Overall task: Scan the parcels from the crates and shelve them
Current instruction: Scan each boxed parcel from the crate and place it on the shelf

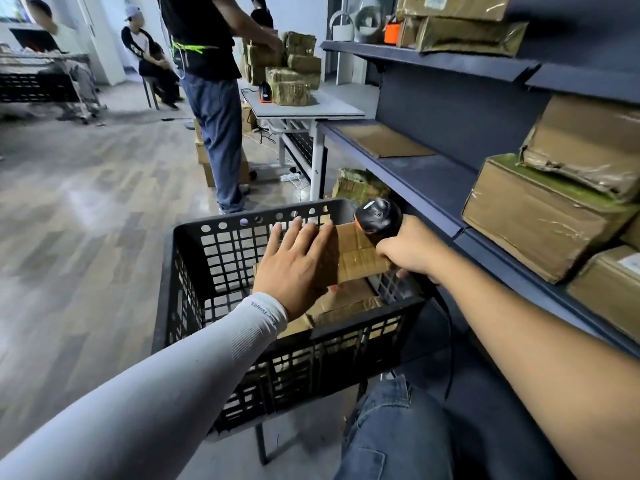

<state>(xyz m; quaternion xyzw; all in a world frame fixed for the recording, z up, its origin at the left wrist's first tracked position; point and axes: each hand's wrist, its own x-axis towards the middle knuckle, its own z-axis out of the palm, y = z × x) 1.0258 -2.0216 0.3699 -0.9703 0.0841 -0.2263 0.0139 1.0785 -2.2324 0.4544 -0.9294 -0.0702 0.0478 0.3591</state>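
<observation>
At frame centre, the left hand (294, 261) lies flat, fingers straight, steadying a cardboard parcel (356, 259) over the black crate (194, 271), apparently for scanning; the right hand (412, 249) grips the barcode scanner (377, 214).

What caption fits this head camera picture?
Left hand on a parcel over the crate; right hand grips the scanner.

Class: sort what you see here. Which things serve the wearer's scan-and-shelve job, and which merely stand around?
Job: black crate; cardboard parcel under the left hand; scanner gripped by the right hand; blue shelving.

Bystanders: white table; second scanner; white bucket.
</observation>
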